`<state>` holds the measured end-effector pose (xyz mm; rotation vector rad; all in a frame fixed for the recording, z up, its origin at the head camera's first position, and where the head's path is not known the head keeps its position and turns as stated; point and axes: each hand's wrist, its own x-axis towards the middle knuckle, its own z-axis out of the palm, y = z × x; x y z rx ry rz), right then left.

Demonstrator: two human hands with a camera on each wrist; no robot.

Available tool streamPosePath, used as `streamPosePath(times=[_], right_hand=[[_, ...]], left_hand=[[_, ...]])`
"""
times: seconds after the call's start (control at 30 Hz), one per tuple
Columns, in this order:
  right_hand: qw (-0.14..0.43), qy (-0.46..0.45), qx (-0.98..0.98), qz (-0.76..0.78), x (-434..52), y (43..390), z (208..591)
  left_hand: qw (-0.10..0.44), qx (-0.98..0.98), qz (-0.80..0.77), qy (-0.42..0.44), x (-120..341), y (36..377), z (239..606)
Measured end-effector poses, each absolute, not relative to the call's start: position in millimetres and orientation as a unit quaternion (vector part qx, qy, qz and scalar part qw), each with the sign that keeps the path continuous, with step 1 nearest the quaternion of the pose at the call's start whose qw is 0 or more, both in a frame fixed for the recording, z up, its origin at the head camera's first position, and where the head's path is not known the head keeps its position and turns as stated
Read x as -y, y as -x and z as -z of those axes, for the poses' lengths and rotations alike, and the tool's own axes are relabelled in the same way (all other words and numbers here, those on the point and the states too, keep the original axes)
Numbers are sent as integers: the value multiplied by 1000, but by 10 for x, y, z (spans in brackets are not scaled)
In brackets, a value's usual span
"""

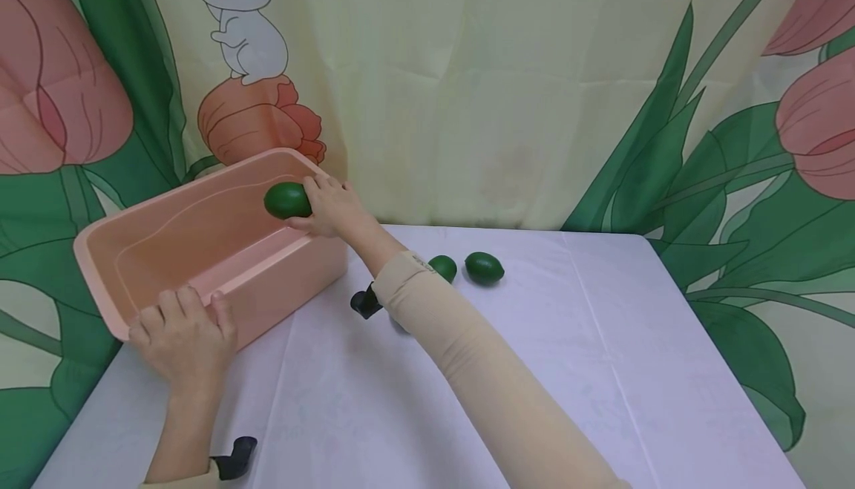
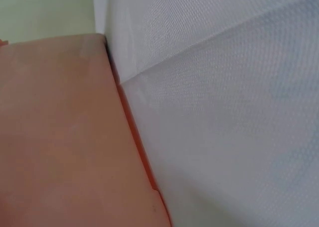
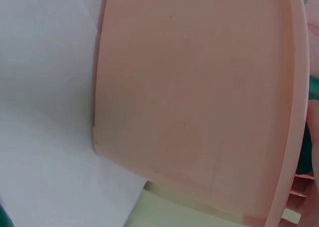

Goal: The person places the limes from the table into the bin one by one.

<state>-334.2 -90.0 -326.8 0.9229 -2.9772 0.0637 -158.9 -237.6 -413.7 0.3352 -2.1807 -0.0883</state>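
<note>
Behind the worktop point(image 1: 668, 370) we are seeing a pale curtain point(image 1: 467, 103) printed with pink tulips and green leaves. White cloth point(image 1: 374, 407) is covering the worktop, whose right edge is slanting toward five o'clock from its back corner. Reading the head view as a clock face, we are finding a pink bin point(image 1: 287, 307) standing at nine o'clock, its long near wall running toward two. The left hand point(image 1: 183, 333) is resting at the bin's seven o'clock, its grip curling over the rim. The right hand point(image 1: 330, 207) is reaching to about half past two, its grip pinching a green fruit point(image 1: 286, 200) over the bin's opening, near the right-hand end; most of that opening is stretching away from the fruit toward eight o'clock. We are seeing too little to tell whether the fruit is touching the inner wall. Just past the bin's three o'clock, well apart from it, another fruit point(image 1: 485, 268) is lying on the cloth, and beside it a half-hidden fruit point(image 1: 444, 267) is showing behind the right sleeve point(image 1: 494, 385).
</note>
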Motion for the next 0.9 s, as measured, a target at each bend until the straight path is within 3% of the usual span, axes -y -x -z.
streamPosePath(times=[0.2,0.7,0.9], right_hand=[[8,-292,956,-13,900,3347,3282],[13,-269,962,-31,882,3358,3338],[18,-274,960,-57,855,3355,3359]], left_hand=[[429,892,32,-138,2388,1581,4136],[459,877,44,-136,2365,1597,4134],[434,889,42,-136,2371,1578,4141]])
